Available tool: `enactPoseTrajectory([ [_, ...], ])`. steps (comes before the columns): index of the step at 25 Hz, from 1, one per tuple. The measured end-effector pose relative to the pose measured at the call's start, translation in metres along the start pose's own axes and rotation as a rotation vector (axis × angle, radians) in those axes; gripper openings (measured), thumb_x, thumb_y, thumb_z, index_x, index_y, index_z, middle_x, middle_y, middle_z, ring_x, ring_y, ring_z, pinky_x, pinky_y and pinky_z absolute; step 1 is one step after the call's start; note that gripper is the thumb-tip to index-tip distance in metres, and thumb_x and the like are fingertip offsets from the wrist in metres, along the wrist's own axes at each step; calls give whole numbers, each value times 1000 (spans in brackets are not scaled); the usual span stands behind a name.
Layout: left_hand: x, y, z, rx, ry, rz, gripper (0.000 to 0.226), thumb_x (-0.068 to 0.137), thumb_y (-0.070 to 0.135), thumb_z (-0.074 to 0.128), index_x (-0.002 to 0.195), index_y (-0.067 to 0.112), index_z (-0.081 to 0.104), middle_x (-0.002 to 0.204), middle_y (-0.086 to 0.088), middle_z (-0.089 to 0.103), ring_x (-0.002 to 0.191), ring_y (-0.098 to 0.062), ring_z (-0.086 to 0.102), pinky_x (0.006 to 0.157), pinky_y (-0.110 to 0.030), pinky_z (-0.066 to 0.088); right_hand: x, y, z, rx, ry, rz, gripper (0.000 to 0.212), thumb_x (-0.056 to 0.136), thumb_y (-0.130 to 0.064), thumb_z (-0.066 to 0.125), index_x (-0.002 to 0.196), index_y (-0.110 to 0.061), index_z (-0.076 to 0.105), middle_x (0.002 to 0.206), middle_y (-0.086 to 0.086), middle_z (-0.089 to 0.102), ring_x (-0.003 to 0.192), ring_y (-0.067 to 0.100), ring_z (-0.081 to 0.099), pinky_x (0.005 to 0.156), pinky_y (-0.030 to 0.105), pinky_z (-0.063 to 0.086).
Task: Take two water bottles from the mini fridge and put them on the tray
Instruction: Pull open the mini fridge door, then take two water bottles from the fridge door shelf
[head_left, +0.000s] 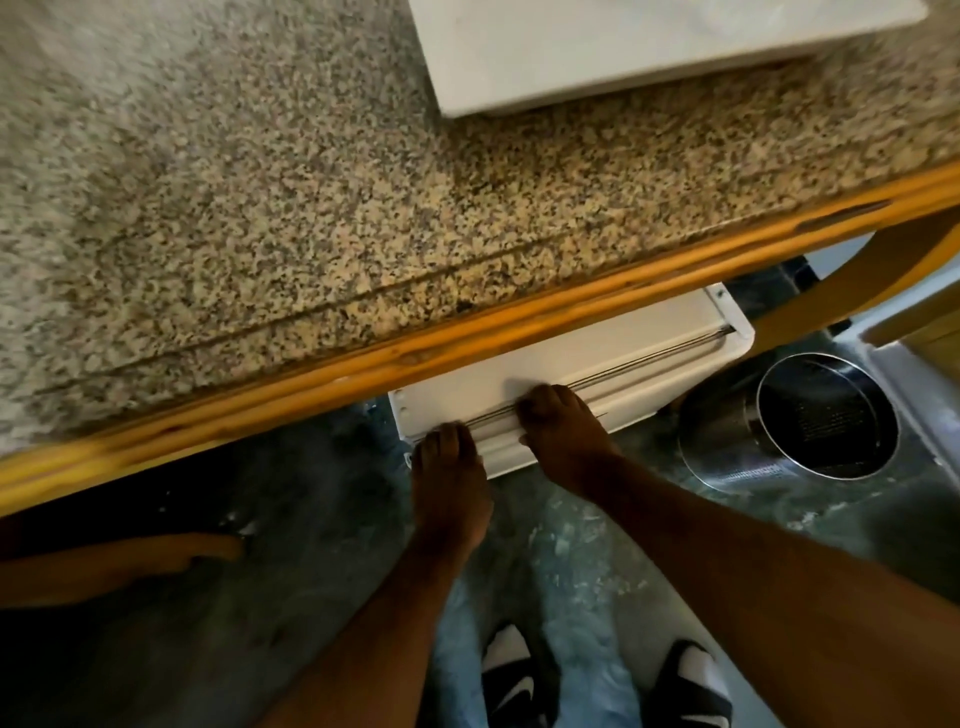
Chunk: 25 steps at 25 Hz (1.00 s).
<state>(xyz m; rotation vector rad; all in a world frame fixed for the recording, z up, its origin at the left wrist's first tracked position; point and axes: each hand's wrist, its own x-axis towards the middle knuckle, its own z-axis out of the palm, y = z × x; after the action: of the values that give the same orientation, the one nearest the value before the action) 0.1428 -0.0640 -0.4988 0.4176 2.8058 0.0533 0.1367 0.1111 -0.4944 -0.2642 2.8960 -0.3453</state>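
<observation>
1. I'm looking straight down past the granite counter (260, 208) at the mini fridge door (571, 358), which lies swung out below the counter edge, inner side up with its wire shelf rail showing.
2. My left hand (449, 483) rests on the door's near edge, fingers draped over it, holding nothing.
3. My right hand (561, 431) sits just beside it, fingers curled over the rail, also holding no bottle.
4. No water bottles in view; the fridge interior is hidden under the counter.
5. The white tray (649, 57) waits on the counter, nothing visible on the part I see.
6. Step in hand, I reckon: getting the door open. Next I'd need to crouch lower, reach inside and grip a bottle.
</observation>
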Motion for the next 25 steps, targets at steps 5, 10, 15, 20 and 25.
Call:
enactPoseTrajectory([
  [5,-27,3,13,7,-11,43,61,82,20,56,137,2,38,134,-17,49,121,-35,45,100,-48,43,-27,0,-3,-29,-10,-46,44,86,-22,60,123,1,56,130,28,52,115,46,50,98,51,45],
  [10,-87,13,25,-83,-40,155,52,82,30,61,128,7,52,118,-14,61,107,-31,56,87,-44,52,-85,-1,5,22,6,-12,47,80,-36,51,114,-4,59,116,18,56,110,37,49,96,48,43],
  [15,-115,10,36,-146,-11,195,52,86,36,44,131,10,49,121,-16,58,105,-32,56,83,-44,53,-141,2,31,122,217,119,37,92,-38,45,92,-7,65,94,11,59,95,31,53,97,48,41],
  [20,-88,43,39,-57,87,252,49,92,34,39,125,4,57,111,-20,65,98,-36,62,84,-47,54,-168,18,30,132,220,383,17,83,-27,63,88,-12,66,82,8,64,78,29,60,70,38,52],
  [25,-35,108,36,-13,47,401,44,92,27,51,130,5,51,120,-19,60,103,-36,58,88,-46,51,-202,54,28,131,266,530,20,77,-22,73,90,-9,67,84,10,67,77,29,63,58,36,55],
])
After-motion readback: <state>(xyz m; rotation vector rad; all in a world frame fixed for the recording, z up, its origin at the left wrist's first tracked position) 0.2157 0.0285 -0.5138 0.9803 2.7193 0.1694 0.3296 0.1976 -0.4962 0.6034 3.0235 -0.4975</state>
